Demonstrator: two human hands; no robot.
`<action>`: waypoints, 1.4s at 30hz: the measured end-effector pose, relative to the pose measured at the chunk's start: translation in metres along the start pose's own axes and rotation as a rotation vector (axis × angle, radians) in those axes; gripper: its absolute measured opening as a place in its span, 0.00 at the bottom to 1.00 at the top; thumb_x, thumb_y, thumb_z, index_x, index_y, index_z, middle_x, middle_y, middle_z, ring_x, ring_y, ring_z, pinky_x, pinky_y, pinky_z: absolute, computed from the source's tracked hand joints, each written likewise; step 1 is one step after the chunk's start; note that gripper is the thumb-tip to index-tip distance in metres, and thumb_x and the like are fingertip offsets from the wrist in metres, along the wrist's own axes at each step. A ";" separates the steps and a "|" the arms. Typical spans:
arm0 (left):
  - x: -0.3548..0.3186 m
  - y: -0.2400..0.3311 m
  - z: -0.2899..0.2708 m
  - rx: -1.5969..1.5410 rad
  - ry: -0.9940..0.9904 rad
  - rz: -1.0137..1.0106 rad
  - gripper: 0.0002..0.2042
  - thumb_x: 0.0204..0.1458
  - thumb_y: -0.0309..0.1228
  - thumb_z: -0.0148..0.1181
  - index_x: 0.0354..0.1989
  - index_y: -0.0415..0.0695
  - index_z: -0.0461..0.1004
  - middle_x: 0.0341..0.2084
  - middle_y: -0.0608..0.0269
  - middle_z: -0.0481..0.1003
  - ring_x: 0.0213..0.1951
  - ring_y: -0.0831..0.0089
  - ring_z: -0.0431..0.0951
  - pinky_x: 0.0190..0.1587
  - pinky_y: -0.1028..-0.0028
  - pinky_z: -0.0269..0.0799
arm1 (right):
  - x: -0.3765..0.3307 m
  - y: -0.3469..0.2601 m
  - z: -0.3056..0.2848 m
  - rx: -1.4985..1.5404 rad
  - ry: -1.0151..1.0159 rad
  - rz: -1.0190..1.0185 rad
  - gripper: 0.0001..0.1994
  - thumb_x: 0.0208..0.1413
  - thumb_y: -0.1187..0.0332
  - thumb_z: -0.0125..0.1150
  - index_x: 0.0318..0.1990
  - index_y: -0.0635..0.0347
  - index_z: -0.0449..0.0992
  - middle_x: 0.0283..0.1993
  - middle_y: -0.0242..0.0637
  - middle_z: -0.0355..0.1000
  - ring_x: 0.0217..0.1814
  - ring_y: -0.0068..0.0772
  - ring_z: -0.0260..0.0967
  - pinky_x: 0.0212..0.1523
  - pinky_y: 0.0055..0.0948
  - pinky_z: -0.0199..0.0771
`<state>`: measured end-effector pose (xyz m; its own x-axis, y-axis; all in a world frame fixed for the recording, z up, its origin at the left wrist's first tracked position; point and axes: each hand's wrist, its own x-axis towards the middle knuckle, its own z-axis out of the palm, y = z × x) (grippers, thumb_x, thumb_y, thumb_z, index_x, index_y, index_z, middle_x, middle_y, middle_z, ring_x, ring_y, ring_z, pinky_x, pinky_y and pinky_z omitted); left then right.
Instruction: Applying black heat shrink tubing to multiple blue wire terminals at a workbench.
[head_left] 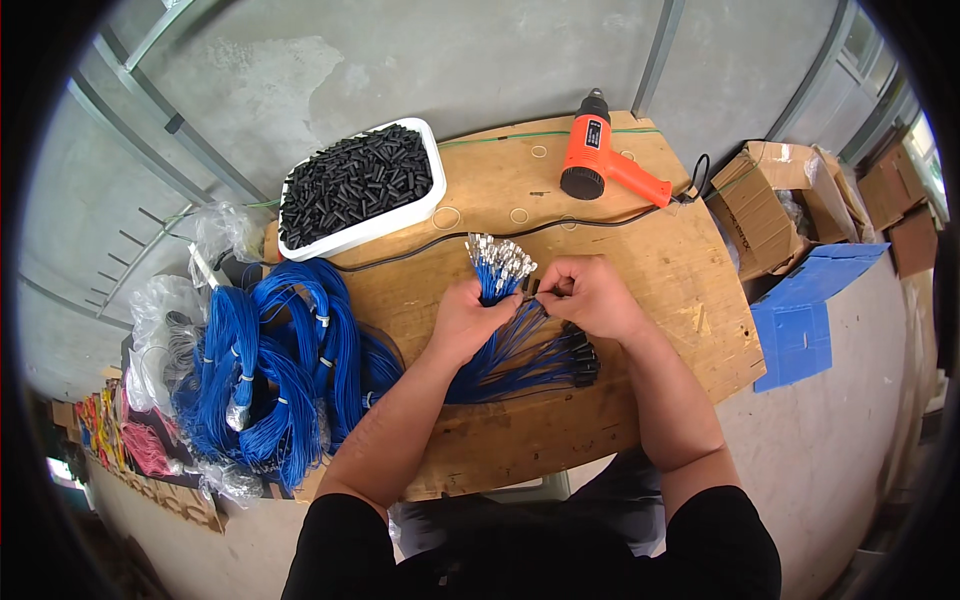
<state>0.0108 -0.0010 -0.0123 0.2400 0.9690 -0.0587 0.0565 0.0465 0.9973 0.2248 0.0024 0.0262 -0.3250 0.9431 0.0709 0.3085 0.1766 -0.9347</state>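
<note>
near the table edge (560, 455), left hand (465, 320) grips blue wires (505, 355).

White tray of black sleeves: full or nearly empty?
Full. The white tray is heaped with small black sleeves reaching its rim, no bare bottom showing.

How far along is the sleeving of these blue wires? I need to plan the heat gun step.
Done, it seems: a fan of blue wires with black sleeves on their ends lies on the wooden board. In hand: the left hand grips a bundle with bare metal terminals; the right hand pinches a small black piece at it. Left: big blue wire coils, a full tray of black sleeves; the orange heat gun lies untouched.
</note>
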 end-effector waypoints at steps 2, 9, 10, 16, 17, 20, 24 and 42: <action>0.000 -0.002 -0.001 0.005 -0.008 0.002 0.05 0.52 0.26 0.66 0.35 0.39 0.80 0.25 0.70 0.78 0.26 0.86 0.73 0.29 0.81 0.68 | 0.001 0.002 -0.002 0.037 -0.013 0.013 0.04 0.49 0.79 0.67 0.27 0.64 0.77 0.20 0.26 0.69 0.22 0.12 0.60 0.23 0.19 0.62; -0.002 0.002 0.001 0.019 -0.018 -0.028 0.08 0.52 0.30 0.68 0.36 0.39 0.82 0.27 0.70 0.80 0.29 0.87 0.74 0.32 0.80 0.70 | 0.004 0.004 -0.003 0.235 -0.068 0.083 0.04 0.52 0.79 0.67 0.29 0.64 0.77 0.25 0.23 0.70 0.25 0.09 0.62 0.22 0.15 0.58; -0.002 0.002 0.002 0.017 -0.015 -0.027 0.08 0.52 0.30 0.68 0.36 0.39 0.82 0.27 0.70 0.80 0.29 0.87 0.74 0.32 0.80 0.70 | 0.005 0.003 -0.003 0.234 -0.070 0.082 0.04 0.52 0.79 0.67 0.29 0.64 0.77 0.25 0.23 0.70 0.25 0.09 0.62 0.22 0.15 0.58; 0.001 -0.002 0.000 -0.203 -0.028 -0.028 0.05 0.55 0.27 0.65 0.35 0.38 0.79 0.23 0.72 0.75 0.25 0.86 0.71 0.27 0.80 0.65 | 0.012 0.016 -0.016 1.016 0.022 0.259 0.07 0.57 0.74 0.59 0.41 0.61 0.70 0.28 0.30 0.68 0.24 0.23 0.61 0.27 0.21 0.62; 0.001 -0.001 0.000 -0.235 -0.011 -0.044 0.05 0.55 0.26 0.64 0.35 0.38 0.78 0.23 0.72 0.75 0.24 0.85 0.70 0.27 0.80 0.65 | 0.014 0.013 -0.014 1.097 0.098 0.295 0.05 0.59 0.75 0.56 0.42 0.63 0.70 0.31 0.32 0.69 0.27 0.24 0.62 0.28 0.21 0.62; -0.001 0.006 0.000 -0.289 0.003 -0.070 0.04 0.56 0.25 0.64 0.35 0.38 0.77 0.23 0.71 0.75 0.24 0.84 0.70 0.27 0.80 0.64 | 0.017 0.019 -0.014 1.138 0.140 0.310 0.05 0.61 0.76 0.52 0.43 0.65 0.71 0.36 0.35 0.70 0.31 0.24 0.63 0.29 0.21 0.63; -0.001 0.006 0.000 -0.316 -0.005 -0.079 0.05 0.56 0.26 0.64 0.34 0.38 0.76 0.24 0.69 0.75 0.25 0.83 0.71 0.27 0.80 0.65 | 0.017 0.013 -0.011 1.122 0.157 0.304 0.07 0.64 0.77 0.48 0.46 0.64 0.72 0.38 0.35 0.71 0.28 0.21 0.61 0.26 0.19 0.59; -0.004 0.011 0.000 -0.433 0.022 -0.100 0.05 0.56 0.26 0.65 0.32 0.39 0.75 0.24 0.69 0.74 0.26 0.82 0.70 0.31 0.80 0.64 | 0.010 0.000 -0.014 1.060 0.018 0.332 0.12 0.63 0.74 0.53 0.52 0.67 0.75 0.31 0.30 0.69 0.23 0.14 0.55 0.20 0.16 0.50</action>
<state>0.0103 -0.0039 -0.0015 0.2329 0.9594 -0.1594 -0.3341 0.2328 0.9133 0.2339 0.0158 0.0318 -0.3528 0.9040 -0.2414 -0.5456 -0.4083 -0.7318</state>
